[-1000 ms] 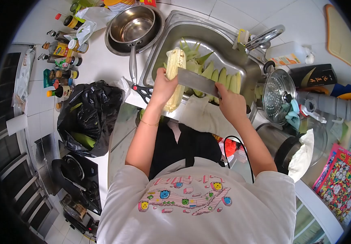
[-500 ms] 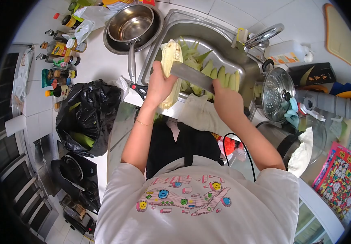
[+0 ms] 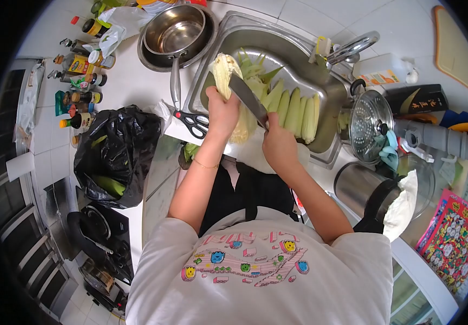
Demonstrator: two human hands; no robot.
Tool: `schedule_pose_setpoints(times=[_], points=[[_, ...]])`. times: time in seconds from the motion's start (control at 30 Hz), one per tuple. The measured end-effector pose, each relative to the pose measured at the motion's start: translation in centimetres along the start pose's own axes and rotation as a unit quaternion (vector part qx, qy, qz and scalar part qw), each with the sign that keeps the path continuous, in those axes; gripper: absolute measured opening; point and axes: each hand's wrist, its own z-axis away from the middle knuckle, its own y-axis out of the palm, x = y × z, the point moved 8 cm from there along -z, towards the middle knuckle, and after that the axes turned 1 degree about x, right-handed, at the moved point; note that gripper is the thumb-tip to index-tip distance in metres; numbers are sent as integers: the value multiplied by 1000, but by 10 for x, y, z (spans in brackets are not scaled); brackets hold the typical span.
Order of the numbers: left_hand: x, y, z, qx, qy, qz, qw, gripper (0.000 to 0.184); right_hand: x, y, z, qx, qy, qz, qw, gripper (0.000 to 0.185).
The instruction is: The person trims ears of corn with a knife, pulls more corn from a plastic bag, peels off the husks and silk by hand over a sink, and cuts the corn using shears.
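Observation:
My left hand (image 3: 224, 115) is wrapped round a pale peeled corn cob (image 3: 225, 73), held over the near left edge of the sink (image 3: 328, 86). My right hand (image 3: 280, 143) is closed on the handle of a wide-bladed knife (image 3: 248, 100). The blade slants up to the left, and its far end meets the cob just above my left fingers. Several green husked corn cobs (image 3: 294, 110) lie side by side in the sink, with loose husk leaves (image 3: 255, 73) behind them. Part of the held cob is hidden by my left hand.
A steel pan (image 3: 176, 33) sits left of the sink, near red-and-black scissors (image 3: 193, 123). Farther left are a black plastic bag (image 3: 117, 154) with husks and several bottles. The faucet (image 3: 353, 47), a glass lid (image 3: 371, 127) and a steel pot (image 3: 359, 187) are on the right.
My right hand has moved left and toward my body, turning the knife to a steeper slant. The cob's top has tilted left, and my left hand has shifted slightly right.

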Motion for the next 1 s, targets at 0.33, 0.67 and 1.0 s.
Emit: schedule_pose_setpoints(times=[0.33, 0.67, 1.0], points=[[-13, -6, 5, 70, -51, 42, 995, 36, -23, -34, -14, 13, -3, -54, 998, 26], [-18, -14, 6, 43, 54, -25, 997, 40, -17, -32, -10, 39, -59, -48, 996, 34], [-23, -11, 16, 68, 68, -35, 995, 42, -24, -52, -9, 4, -64, 18, 998, 35]])
